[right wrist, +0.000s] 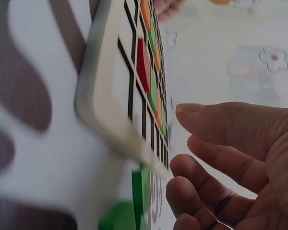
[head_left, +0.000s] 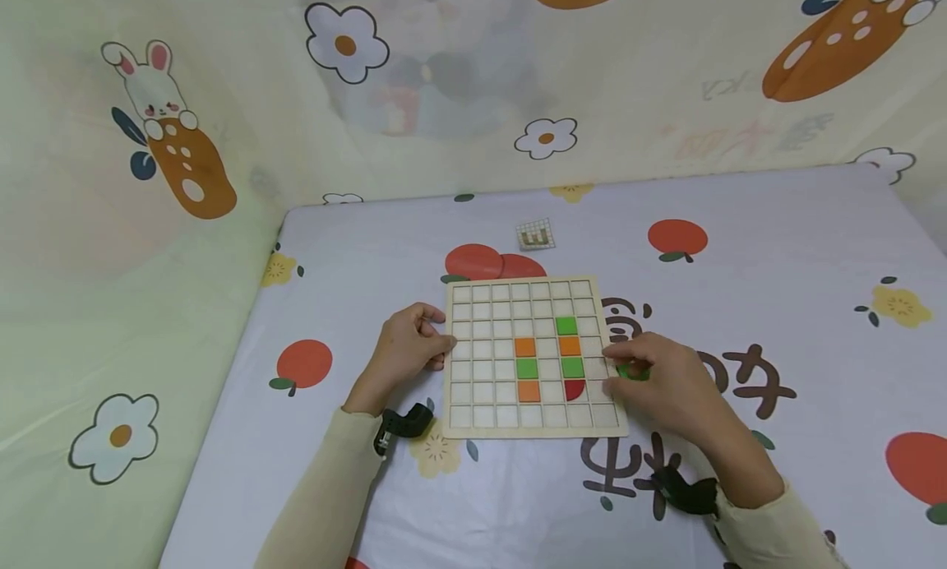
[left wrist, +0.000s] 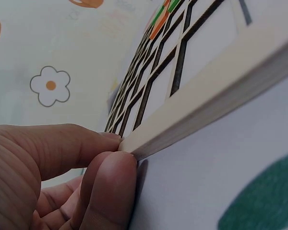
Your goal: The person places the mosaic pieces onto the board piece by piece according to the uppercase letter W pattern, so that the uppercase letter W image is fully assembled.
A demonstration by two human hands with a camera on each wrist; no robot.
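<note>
A wooden grid board (head_left: 536,432) lies flat on the table, with several orange and green square tiles and a red round-edged tile (head_left: 574,390) in two of its columns. At its left edge is my left hand (head_left: 405,347); thumb and index fingertip (left wrist: 113,177) pinch the rim in the left wrist view. My right hand (head_left: 666,384) hovers by the right edge, fingers loosely bent and thumb apart, with nothing between them in the right wrist view. Green tiles (right wrist: 139,196) lie beside the board under this hand, partly hidden by it in the head view.
A small card with a grid pattern (head_left: 535,234) lies behind the board. The white tablecloth (head_left: 806,306) carries printed fruit, flowers and dark lettering. A patterned curtain (head_left: 459,158) hangs at the back and left. Black straps (head_left: 403,422) circle both wrists.
</note>
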